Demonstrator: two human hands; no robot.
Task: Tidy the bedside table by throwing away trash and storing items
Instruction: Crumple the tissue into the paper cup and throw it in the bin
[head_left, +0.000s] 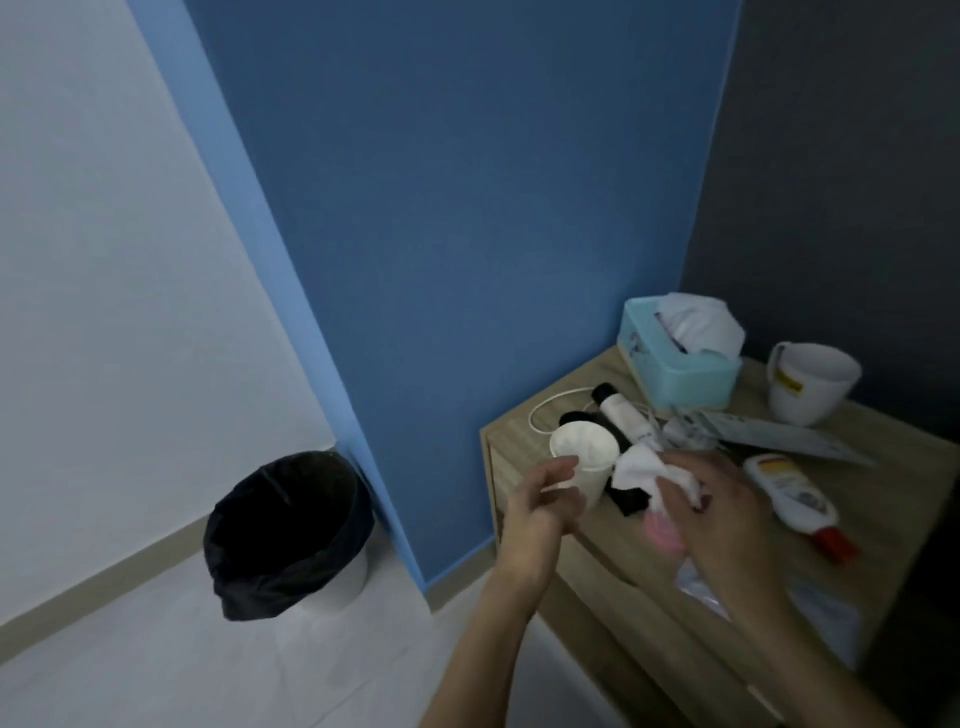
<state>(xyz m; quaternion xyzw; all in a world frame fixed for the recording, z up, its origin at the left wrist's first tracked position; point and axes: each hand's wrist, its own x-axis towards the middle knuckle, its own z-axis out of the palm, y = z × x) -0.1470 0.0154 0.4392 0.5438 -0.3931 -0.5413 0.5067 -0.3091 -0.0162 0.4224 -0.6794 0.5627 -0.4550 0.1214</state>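
The right hand (727, 499) is smeared by motion blur and covers most of a pink thing (662, 535) at lower centre-right, so what it is cannot be told. A black item (631, 501) lies half hidden behind the paper cup (582, 457) and tissue (644, 467). The desk (898, 493) runs off the right edge. Print on the white tube (792, 493) and the mug (810, 382) is too small to read. The inside of the bin (285, 530) is lost in darkness.

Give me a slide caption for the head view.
Left hand holds a paper cup, right hand a crumpled tissue, over the bedside table.
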